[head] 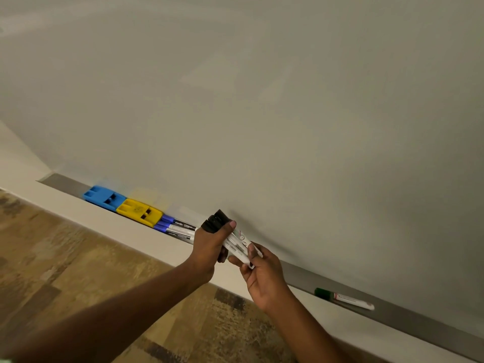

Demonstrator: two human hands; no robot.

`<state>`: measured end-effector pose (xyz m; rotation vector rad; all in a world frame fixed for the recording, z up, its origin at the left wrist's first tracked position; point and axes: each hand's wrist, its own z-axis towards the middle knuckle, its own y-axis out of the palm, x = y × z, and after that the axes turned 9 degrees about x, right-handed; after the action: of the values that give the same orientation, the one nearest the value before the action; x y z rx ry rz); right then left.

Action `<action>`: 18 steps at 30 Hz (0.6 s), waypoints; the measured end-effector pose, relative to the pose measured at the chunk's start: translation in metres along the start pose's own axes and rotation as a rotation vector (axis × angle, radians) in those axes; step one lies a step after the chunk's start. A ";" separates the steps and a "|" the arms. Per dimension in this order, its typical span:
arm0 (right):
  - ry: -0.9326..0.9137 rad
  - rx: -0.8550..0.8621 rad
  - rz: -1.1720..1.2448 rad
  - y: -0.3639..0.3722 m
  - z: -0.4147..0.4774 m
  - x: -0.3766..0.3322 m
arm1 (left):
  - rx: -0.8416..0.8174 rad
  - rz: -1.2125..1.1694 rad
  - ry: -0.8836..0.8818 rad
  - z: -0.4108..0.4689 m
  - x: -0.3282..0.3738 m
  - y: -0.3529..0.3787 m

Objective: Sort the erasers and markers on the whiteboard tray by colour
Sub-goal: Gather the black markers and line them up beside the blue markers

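Black Markers Bunched Above the Tray

Markers and erasers share the tray point(301, 277). From the left lie a blue eraser point(104, 197), a yellow eraser point(139, 212) touching it, then blue markers point(176, 229). The left hand point(209, 247) has its grip wrapped round the black markers point(230, 238), caps up; the right hand point(262, 273) pinches their lower ends. Judged step: grouping black. Next calls for laying them down just beside the blue, without knocking those. Well apart to the right lies a green marker point(344, 298), unsorted.
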<state>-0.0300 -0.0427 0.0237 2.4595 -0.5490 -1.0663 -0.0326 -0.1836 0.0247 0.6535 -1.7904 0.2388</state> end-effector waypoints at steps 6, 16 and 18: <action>0.027 0.078 -0.055 0.012 0.025 0.008 | 0.017 0.037 -0.070 0.015 -0.009 -0.019; -0.093 0.271 -0.380 0.014 0.075 0.034 | 0.285 0.769 0.040 0.055 -0.035 -0.086; -0.106 0.291 -0.430 0.018 0.082 0.040 | 0.262 0.992 0.152 0.061 -0.034 -0.094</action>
<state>-0.0701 -0.0945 -0.0427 2.8722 -0.2163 -1.3686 -0.0253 -0.2799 -0.0424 -0.1368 -1.8165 1.1666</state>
